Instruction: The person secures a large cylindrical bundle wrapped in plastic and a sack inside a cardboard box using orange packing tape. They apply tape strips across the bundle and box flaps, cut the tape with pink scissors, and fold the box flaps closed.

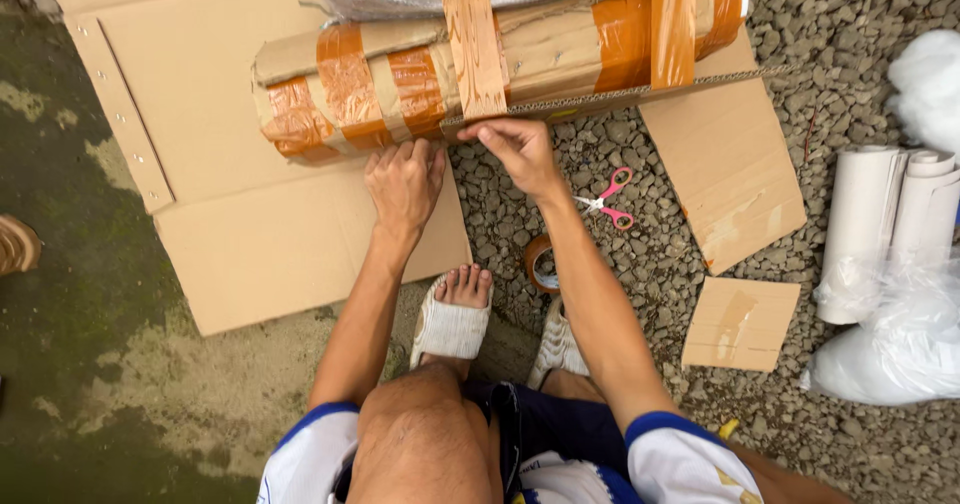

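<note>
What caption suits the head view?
Both hands, left and right, press tape onto a cardboard bundle on gravel.
</note>
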